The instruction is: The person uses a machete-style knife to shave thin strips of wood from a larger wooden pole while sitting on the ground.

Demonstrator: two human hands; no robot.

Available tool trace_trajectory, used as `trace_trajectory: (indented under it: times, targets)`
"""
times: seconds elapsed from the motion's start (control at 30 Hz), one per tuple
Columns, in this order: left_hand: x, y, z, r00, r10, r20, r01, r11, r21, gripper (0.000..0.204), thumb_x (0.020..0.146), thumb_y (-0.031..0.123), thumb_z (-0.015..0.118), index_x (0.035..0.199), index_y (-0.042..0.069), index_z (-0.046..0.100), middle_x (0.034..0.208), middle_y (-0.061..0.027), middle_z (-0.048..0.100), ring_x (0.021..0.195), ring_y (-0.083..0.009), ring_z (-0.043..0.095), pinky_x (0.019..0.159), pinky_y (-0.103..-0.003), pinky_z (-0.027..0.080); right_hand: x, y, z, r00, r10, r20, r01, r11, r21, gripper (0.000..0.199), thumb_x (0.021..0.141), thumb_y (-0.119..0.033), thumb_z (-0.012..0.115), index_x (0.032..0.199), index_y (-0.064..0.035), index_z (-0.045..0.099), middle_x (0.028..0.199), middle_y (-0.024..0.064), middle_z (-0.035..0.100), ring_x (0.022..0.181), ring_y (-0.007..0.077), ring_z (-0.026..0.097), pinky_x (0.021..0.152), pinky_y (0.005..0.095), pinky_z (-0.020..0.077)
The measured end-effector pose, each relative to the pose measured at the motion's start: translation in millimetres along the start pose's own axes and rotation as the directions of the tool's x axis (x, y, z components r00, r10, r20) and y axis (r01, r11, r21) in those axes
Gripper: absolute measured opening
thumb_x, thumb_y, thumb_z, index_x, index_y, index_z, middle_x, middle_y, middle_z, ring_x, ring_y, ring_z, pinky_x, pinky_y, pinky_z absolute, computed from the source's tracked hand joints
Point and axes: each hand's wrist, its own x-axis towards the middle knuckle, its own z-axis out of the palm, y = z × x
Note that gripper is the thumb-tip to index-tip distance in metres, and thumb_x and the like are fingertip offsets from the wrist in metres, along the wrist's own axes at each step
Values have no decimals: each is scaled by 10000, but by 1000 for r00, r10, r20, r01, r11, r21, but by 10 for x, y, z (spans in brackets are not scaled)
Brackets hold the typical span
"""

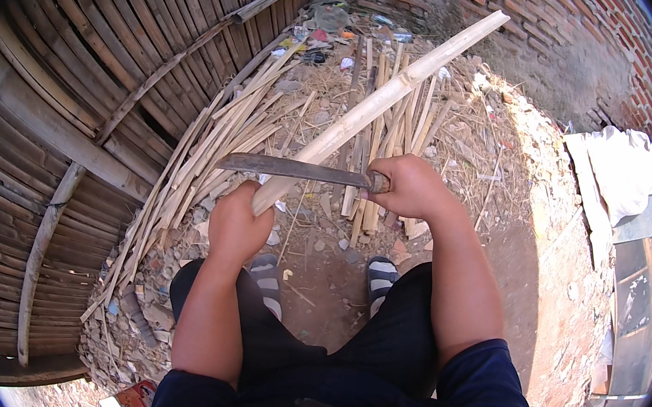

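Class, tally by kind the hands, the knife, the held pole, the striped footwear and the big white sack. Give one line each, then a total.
Hands: 2
Knife: 1
Held pole: 1
Striped footwear: 2
Big white sack: 1
Total: 7

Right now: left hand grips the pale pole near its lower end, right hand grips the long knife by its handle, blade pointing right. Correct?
Blade direction is wrong: in the head view, the long knife points left, across the pale pole. Left hand and right hand grips are as stated.
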Motion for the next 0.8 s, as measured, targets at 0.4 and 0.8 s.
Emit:
trace_trajectory:
  times: [0.4, 0.8]
  targets:
    - [15, 6, -10, 1000, -12, -19, 13, 1000, 26, 290, 849, 219, 745, 1074, 41, 704, 893, -241, 723, 867, -436, 710, 772, -493, 545, -85, 371, -132, 888, 373, -270, -301, 914, 273, 414, 858, -360, 814, 1044, -2, 722, 847, 210, 716, 816, 373, 704, 769, 455, 541]
    - [10, -55, -8, 999, 24, -39, -24, 1000, -4, 270, 843, 198, 725, 1059, 37, 705, 892, -233, 726, 863, -440, 708, 772, -503, 544, 24, 140, -7, 996, 92, -15, -90, 990, 104, 379, 835, -391, 825, 1012, -70, 728, 867, 202, 712, 860, 407, 697, 775, 489, 542]
